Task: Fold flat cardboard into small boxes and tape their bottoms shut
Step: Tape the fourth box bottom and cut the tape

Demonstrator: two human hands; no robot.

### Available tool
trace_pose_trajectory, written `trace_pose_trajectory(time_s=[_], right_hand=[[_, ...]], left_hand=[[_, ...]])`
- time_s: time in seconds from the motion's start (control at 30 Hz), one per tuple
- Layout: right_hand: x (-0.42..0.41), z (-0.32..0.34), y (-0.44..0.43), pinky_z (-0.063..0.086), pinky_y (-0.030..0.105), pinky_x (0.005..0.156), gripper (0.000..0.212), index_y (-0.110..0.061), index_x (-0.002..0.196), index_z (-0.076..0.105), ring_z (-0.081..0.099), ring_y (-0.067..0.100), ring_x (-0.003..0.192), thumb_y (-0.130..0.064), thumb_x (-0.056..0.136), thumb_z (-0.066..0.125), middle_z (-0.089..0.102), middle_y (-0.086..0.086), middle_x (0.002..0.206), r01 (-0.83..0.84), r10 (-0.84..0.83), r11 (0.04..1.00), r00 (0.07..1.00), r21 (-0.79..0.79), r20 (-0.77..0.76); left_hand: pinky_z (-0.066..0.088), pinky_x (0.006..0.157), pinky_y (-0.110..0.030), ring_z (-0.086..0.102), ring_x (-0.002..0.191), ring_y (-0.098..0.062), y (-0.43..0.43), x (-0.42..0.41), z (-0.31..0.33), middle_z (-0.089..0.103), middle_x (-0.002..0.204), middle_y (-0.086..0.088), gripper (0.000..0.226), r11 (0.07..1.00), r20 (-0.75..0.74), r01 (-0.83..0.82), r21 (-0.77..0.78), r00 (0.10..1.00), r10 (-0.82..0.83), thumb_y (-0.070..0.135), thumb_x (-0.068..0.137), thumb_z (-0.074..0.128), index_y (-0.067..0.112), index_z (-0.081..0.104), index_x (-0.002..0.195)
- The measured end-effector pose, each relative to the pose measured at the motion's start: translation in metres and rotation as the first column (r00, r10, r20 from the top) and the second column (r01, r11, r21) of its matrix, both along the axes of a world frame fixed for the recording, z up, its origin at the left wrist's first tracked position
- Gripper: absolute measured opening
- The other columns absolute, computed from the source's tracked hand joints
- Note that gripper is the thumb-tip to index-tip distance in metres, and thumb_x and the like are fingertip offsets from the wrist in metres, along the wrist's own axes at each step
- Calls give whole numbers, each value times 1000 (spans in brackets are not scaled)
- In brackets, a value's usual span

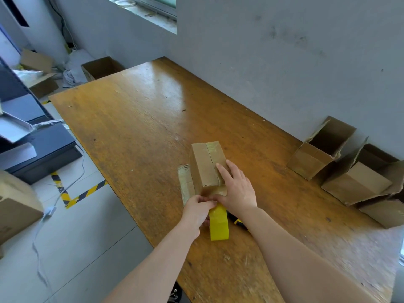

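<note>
On the wooden worktop point(142, 127), the right grip point(237, 189) presses flat on a small cardboard box point(205, 165) along its taped seam, while the left grip point(196, 212) holds a yellow tape roll point(219, 226) at the box's near end.

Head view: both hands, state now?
Left hand: grips the yellow tape roll.
Right hand: open, fingers pressing the cardboard box.
</note>
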State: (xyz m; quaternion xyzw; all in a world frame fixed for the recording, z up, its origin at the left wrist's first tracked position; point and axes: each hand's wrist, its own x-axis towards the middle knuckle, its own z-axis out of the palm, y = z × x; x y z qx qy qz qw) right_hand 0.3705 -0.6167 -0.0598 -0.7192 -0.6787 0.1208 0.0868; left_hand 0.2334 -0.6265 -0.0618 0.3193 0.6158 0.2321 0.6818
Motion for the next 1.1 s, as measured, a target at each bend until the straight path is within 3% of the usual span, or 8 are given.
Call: trace_pose_trajectory(time_s=[0.17, 0.43, 0.53, 0.63, 0.8, 0.97, 1.1], right_hand=[[-6, 0, 9, 39, 38, 103, 85, -32, 138, 31, 38, 24, 129, -47, 70, 80, 29, 4, 148, -38, 29, 995, 995, 92, 95], [-11, -3, 15, 46, 34, 87, 75, -27, 129, 42, 44, 25, 113, -43, 68, 82, 37, 6, 137, -86, 74, 992, 990, 93, 124], [-13, -4, 18, 46, 34, 84, 74, -27, 129, 42, 42, 25, 112, -45, 70, 81, 36, 6, 137, -85, 74, 993, 988, 78, 134], [-16, -2, 19, 47, 34, 84, 74, -26, 131, 40, 40, 26, 115, -47, 71, 79, 33, 5, 139, -68, 59, 996, 990, 61, 130], [-15, -2, 17, 50, 36, 82, 77, -27, 135, 41, 37, 26, 122, -42, 71, 81, 30, 3, 145, -21, 19, 998, 999, 51, 41], [-12, 1, 15, 51, 36, 84, 77, -30, 138, 38, 36, 25, 126, -36, 74, 80, 28, 2, 147, 2, -4, 999, 999, 41, 35], [-11, 3, 15, 50, 37, 89, 80, -30, 140, 36, 35, 24, 128, -39, 74, 80, 26, 2, 148, 8, -8, 1000, 1000, 22, 11]], left_hand=[[49, 47, -24, 64, 70, -18, 8, -5, 3, 68, 93, -10, 17, 998, 20, -7, -61, 1000, 8, 15, 89, 66, 12, 61, 104], [48, 44, -24, 63, 67, -22, 21, -10, 7, 68, 95, -17, 23, 993, -17, 34, -114, 999, -36, 9, 87, 67, 8, 62, 109], [54, 64, -31, 61, 75, -24, 13, -12, 4, 64, 94, -16, 23, 974, -80, 164, -156, 981, -178, 7, 83, 70, 8, 63, 105], [51, 90, -42, 63, 95, -30, 3, -13, -1, 66, 103, -18, 26, 976, -95, 145, -161, 982, -161, 5, 80, 72, 5, 64, 105], [45, 72, -31, 56, 80, -19, 8, -15, 7, 61, 82, -4, 13, 955, -172, 296, 12, 942, -289, 6, 78, 70, 15, 60, 78], [39, 60, -23, 50, 68, -10, 4, -16, 11, 55, 71, 5, 14, 831, -357, 508, 226, 837, -415, 13, 82, 66, 21, 60, 73], [43, 63, -25, 52, 69, -11, -8, -16, 11, 55, 70, 10, 5, 507, -649, 756, 414, 636, -418, 29, 87, 63, 25, 59, 85]])
